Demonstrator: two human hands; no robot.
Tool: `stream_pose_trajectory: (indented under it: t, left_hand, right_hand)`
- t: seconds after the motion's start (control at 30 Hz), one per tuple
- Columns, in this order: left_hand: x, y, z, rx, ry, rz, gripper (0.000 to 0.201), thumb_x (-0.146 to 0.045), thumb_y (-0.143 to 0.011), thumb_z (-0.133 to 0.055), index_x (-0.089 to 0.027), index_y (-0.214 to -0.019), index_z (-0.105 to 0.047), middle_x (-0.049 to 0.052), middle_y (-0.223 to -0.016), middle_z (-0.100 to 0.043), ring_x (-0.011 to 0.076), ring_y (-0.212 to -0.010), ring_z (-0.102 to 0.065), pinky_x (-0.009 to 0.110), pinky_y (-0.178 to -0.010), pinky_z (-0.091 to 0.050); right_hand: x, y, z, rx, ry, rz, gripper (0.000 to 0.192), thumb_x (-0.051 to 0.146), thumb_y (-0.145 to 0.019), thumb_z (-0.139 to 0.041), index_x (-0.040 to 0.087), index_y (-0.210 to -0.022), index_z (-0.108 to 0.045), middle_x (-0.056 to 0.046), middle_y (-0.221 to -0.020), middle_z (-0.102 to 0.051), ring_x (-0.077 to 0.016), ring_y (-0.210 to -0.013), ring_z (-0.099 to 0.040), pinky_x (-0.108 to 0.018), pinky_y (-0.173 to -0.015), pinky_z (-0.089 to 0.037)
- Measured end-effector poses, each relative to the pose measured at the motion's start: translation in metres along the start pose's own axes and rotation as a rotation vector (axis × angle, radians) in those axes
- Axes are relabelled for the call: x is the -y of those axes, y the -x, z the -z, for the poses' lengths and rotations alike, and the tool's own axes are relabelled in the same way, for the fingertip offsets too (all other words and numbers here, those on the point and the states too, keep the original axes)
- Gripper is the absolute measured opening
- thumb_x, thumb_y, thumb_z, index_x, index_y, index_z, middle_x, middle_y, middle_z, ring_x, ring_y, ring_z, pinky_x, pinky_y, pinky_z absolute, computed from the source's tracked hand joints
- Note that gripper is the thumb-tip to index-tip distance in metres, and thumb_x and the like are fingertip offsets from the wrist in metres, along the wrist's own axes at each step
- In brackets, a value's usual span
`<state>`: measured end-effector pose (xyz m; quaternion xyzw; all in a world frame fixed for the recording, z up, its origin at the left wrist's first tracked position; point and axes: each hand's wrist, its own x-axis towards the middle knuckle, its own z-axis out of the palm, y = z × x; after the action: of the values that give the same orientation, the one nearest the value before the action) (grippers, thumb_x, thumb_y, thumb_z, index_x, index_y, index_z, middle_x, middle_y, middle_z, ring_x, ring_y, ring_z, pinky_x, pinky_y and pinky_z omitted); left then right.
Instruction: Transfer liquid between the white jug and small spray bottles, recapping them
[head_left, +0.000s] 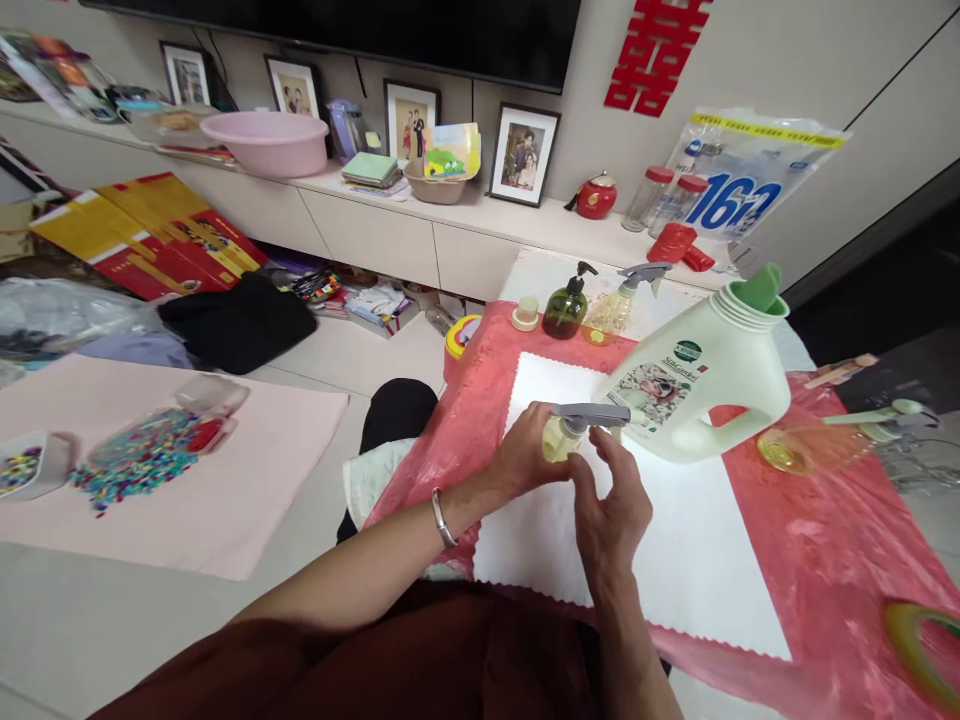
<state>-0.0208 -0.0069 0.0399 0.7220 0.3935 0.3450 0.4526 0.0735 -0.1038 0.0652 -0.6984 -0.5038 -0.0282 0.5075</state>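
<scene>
My left hand is closed around a small clear spray bottle with pale yellow liquid and a grey trigger head. On the other side of it, my right hand has its thumb and index finger apart, the thumb close to the bottle and the index finger just under the nozzle. Whether those fingertips touch it I cannot tell. Beneath both hands lies a white scalloped sheet. A large pale green detergent jug stands just beyond, a green cap piece in its mouth.
Red plastic covers the table. Behind are a dark green pump bottle, another spray bottle and a small cup-like cap. At right, a yellow-tinted spray bottle lies near a tape roll. Beads cover a pink cloth at left.
</scene>
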Motion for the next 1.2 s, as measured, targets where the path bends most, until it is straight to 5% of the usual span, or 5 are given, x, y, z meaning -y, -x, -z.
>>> stream_pose_trajectory:
  t: [0.4,0.73,0.93,1.03,1.2]
  left_hand:
    - [-0.002,0.003,-0.009,-0.067,-0.273,-0.105,0.031,-0.029,-0.075,-0.073,-0.022,-0.101,-0.059,0.008,-0.1,-0.069,0.0305,-0.096,-0.066,0.047,-0.083,-0.056]
    - [-0.001,0.002,-0.006,-0.048,-0.185,-0.131,0.045,-0.042,-0.069,-0.08,-0.024,-0.107,-0.062,0.004,-0.104,-0.07,0.0288,-0.099,-0.068,0.042,-0.085,-0.055]
    - [0.005,0.003,-0.01,-0.06,-0.233,-0.098,0.052,-0.04,-0.07,-0.079,-0.023,-0.115,-0.06,0.008,-0.115,-0.07,0.031,-0.109,-0.067,0.047,-0.094,-0.053]
    - [0.005,0.003,-0.01,-0.064,-0.234,-0.1,0.054,-0.042,-0.068,-0.081,-0.023,-0.115,-0.061,0.008,-0.113,-0.07,0.0323,-0.106,-0.068,0.048,-0.092,-0.054]
    - [0.007,0.002,-0.009,-0.083,-0.163,-0.076,0.065,-0.045,-0.065,-0.083,-0.021,-0.12,-0.058,0.01,-0.113,-0.071,0.034,-0.106,-0.068,0.048,-0.091,-0.055]
  right_hand:
    - [-0.002,-0.02,-0.038,-0.096,-0.008,-0.185,0.057,0.069,-0.082,-0.066,0.015,-0.098,-0.067,-0.008,-0.098,-0.069,-0.0223,-0.088,-0.066,-0.032,-0.079,-0.047]
    - [-0.011,-0.036,-0.013,0.27,-0.196,-0.015,0.037,0.05,-0.096,-0.053,0.02,-0.111,-0.069,-0.003,-0.111,-0.068,-0.0172,-0.102,-0.063,-0.03,-0.09,-0.049]
    - [-0.007,-0.032,-0.023,0.125,-0.194,-0.059,0.04,0.052,-0.082,-0.074,0.018,-0.103,-0.07,-0.006,-0.107,-0.064,-0.0197,-0.102,-0.06,-0.033,-0.09,-0.049]
    - [-0.007,-0.029,-0.027,0.066,-0.206,-0.128,0.045,0.048,-0.082,-0.075,0.019,-0.116,-0.067,-0.004,-0.107,-0.065,-0.0186,-0.098,-0.062,-0.035,-0.092,-0.049]
    - [-0.013,-0.026,-0.022,0.139,-0.397,-0.15,0.052,0.041,-0.086,-0.072,0.02,-0.132,-0.06,-0.007,-0.13,-0.061,-0.0228,-0.121,-0.059,-0.041,-0.108,-0.045]
